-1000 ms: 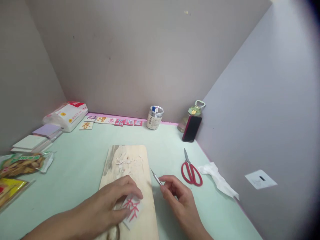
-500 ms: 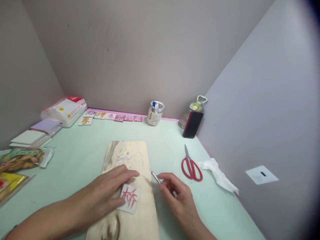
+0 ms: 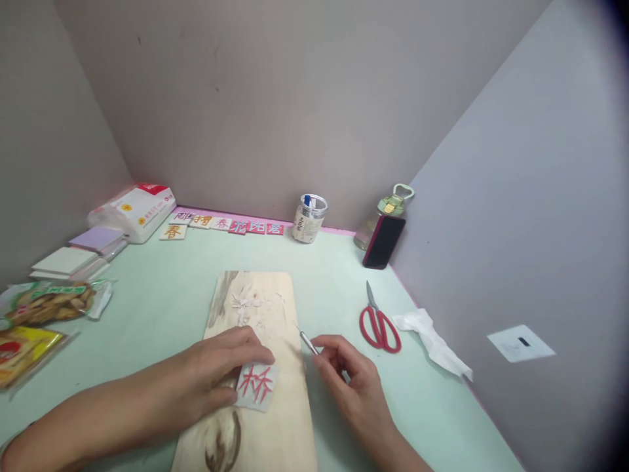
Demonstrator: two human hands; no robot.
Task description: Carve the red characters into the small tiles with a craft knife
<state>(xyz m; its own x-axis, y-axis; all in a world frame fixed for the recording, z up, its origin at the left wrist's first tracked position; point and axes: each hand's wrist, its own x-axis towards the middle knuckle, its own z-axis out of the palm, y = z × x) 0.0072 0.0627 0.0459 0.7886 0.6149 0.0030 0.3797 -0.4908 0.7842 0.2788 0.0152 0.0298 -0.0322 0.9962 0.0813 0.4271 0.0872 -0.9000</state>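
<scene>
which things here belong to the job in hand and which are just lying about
Seemingly in use:
red-lettered tile, left hand on it
slim metal tool in the right hand
wooden board under the tile

Probably just lying about:
scissors
phone
bottle
crumpled tissue

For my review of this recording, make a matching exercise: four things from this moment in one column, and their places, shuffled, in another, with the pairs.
Things
1. scissors
2. phone
3. tile with a red character
4. slim silver tool

Places
A. on the wooden board, at the left hand
B. in the right hand
C. upright, in front of the bottle
D. lying near the crumpled tissue

Pairs: 1-D, 2-C, 3-A, 4-B
</scene>
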